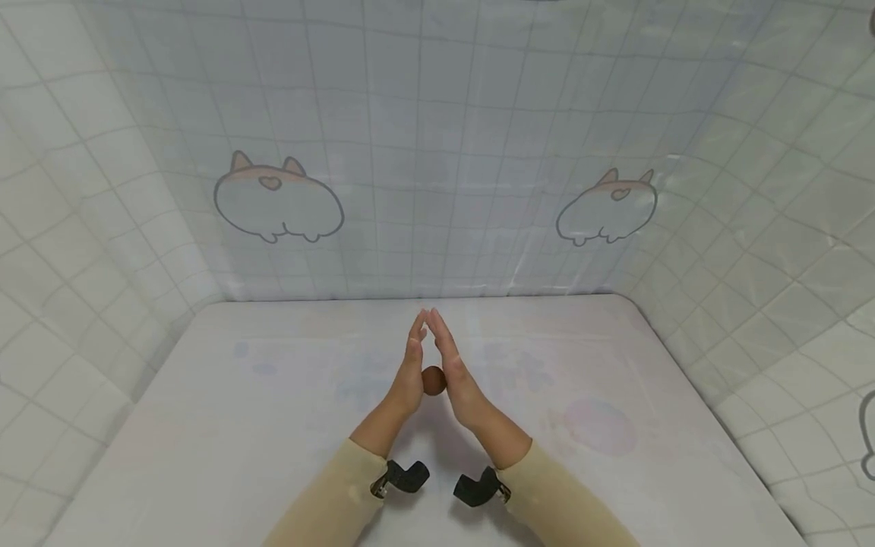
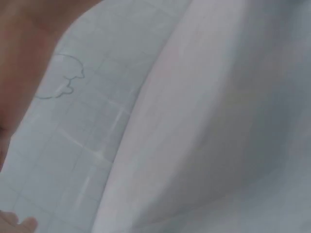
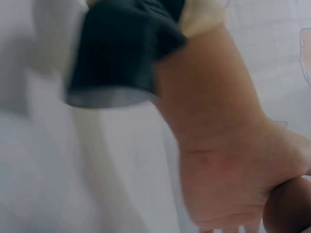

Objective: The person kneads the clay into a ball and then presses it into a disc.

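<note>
A small brown ball (image 1: 434,381) sits between the palms of my two hands in the head view. My left hand (image 1: 410,372) touches its left side and my right hand (image 1: 459,376) its right side. Both hands have straight fingers pointing away from me, and their fingertips meet in a peak beyond the ball. In the right wrist view the ball (image 3: 287,208) shows at the lower right against a bare palm (image 3: 221,187). The left wrist view catches only part of a forearm and a few fingertips (image 2: 19,223); the ball is out of that view.
A pale printed table (image 1: 260,425) lies below the hands. White grid-patterned curtains (image 1: 437,152) with dog drawings stand behind it and on both sides. Black wrist mounts (image 1: 408,477) stick inward from both cream sleeves (image 1: 335,494).
</note>
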Available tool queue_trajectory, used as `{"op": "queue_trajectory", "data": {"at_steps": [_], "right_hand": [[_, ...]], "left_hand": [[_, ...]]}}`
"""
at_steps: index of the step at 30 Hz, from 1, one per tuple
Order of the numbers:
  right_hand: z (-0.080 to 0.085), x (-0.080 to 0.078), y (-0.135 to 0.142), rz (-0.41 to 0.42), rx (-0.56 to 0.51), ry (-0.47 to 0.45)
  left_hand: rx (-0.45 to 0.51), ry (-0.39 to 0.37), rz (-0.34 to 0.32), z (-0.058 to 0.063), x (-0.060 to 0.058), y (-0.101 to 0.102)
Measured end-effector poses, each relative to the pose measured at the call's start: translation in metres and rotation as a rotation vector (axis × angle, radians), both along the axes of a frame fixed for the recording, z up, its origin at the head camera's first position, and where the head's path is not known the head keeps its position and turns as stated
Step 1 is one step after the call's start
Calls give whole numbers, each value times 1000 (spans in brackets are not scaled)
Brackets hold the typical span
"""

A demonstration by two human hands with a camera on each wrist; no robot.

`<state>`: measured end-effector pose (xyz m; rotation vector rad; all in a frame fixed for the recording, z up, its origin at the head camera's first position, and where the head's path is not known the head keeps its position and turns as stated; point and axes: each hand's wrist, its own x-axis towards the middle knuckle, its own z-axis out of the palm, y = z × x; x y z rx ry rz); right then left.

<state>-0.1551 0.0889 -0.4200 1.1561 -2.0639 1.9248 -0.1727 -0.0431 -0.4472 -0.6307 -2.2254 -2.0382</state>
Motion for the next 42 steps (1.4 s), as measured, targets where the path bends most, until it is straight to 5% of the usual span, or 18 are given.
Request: {"op": "queue_trajectory", "data": {"at_steps": [5, 13, 19, 27, 34, 42], "right_hand": [[4, -7, 3, -81, 18, -35], [-8, -21, 7, -149, 74, -172], [-4, -15, 6, -122, 123, -215], [-27, -9, -2, -142, 136, -11], [-28, 0, -6, -55, 64, 124], [-12, 6, -1, -210, 87, 82]], "left_hand": [[-48, -50, -69, -2, 5, 6], [44, 28, -190, 2, 14, 12], [143, 108, -161, 14, 15, 11], [182, 155, -43, 23, 10, 9], [151, 118, 30, 16, 5, 6], [-51, 48, -45, -2, 9, 9]]}}
